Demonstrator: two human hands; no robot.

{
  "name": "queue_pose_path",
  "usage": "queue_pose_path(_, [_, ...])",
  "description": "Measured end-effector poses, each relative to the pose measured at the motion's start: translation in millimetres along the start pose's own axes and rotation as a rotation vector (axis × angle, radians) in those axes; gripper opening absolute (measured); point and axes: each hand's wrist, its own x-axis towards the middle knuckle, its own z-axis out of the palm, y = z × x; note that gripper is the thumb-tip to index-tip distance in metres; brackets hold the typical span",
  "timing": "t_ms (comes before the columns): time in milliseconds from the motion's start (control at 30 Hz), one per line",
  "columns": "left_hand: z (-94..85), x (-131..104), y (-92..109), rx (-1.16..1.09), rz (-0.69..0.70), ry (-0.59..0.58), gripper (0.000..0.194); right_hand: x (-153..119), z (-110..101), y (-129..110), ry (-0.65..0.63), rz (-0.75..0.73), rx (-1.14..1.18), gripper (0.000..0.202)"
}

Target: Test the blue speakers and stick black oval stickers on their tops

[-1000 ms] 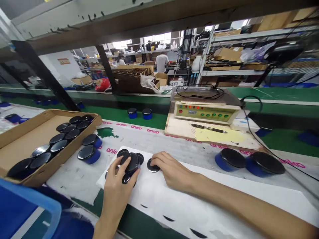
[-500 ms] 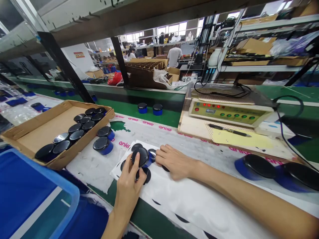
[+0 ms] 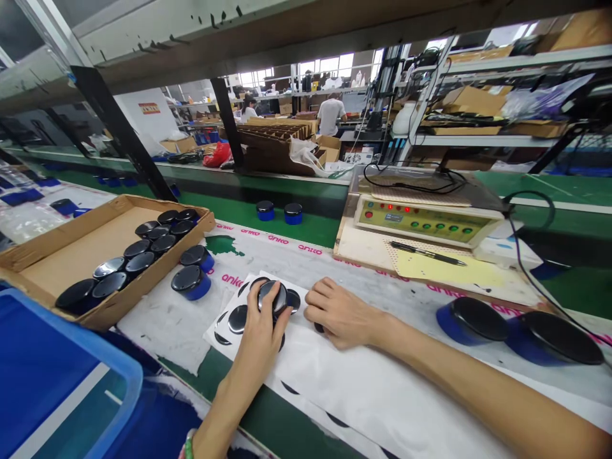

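Note:
My left hand (image 3: 261, 328) has its fingers wrapped round a round blue container with a glossy black top (image 3: 271, 297). It is above a white sheet (image 3: 354, 389) that carries round black stickers (image 3: 238, 319). Just to the right, my right hand (image 3: 340, 313) rests on the same sheet, knuckles up and fingers curled under. Whatever its fingertips grip is hidden; a dark spot shows beneath them. Two more black-topped blue containers (image 3: 190, 282) stand left of the sheet.
A cardboard tray (image 3: 52, 252) holds several such containers at left, behind a blue bin (image 3: 67, 370). Two stand on the green belt (image 3: 315, 223). At right are a control box (image 3: 425, 220), a pen (image 3: 428, 253) on yellow paper, and two larger-looking containers (image 3: 478, 319). People work far back.
My left hand has shifted slightly up and right, turning the container a little and uncovering more stickers. My right hand stays curled on the sheet. The whole view has shifted slightly.

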Motion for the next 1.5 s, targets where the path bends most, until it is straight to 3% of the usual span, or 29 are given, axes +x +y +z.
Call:
queue_pose_path(100, [-4.0, -1.0, 0.6, -0.005, -0.015, 0.008, 0.04, -25.2, -20.3, -5.7, 0.019, 0.016, -0.019, 0.011])
queue_pose_path(200, [-9.8, -7.4, 17.0, -0.025, -0.037, 0.017, 0.038, -57.6, -42.3, -22.6, 0.106, 0.125, -0.017, 0.016])
queue_pose_path(300, [-4.4, -23.1, 47.7, -0.164, -0.04, -0.067, 0.052, -83.2, -58.4, -51.2, 0.466, 0.549, 0.248, 0.003])
queue_pose_path(367, [6.3, -35.9, 68.6, -0.322, -0.067, -0.217, 0.071, -92.6, -63.1, -70.7, 0.671, 0.906, 0.505, 0.012])
queue_pose_path(467, [24.2, -49.5, 89.4, -0.49, -0.182, -0.459, 0.084, -97.9, -58.9, -91.6, 0.738, 1.248, 0.829, 0.022])
queue_pose_path(567, [34.0, -52.0, 95.1, -0.544, -0.289, -0.57, 0.088, -97.9, -45.4, -102.8, 0.784, 1.4, 1.094, 0.031])
queue_pose_path(733, [33.2, -48.5, 92.9, -0.572, -0.323, -0.573, 0.091, -92.8, -26.4, -112.8, 0.874, 1.471, 1.342, 0.036])
queue_pose_path(933, [33.8, -51.6, 91.8, -0.566, -0.282, -0.562, 0.092, -89.3, -19.8, -115.7, 0.875, 1.431, 1.378, 0.032])
queue_pose_path(1500, [31.6, -51.3, 93.7, -0.582, -0.303, -0.585, 0.087, -81.7, -19.1, -118.7, 0.798, 1.388, 0.772, 0.027])
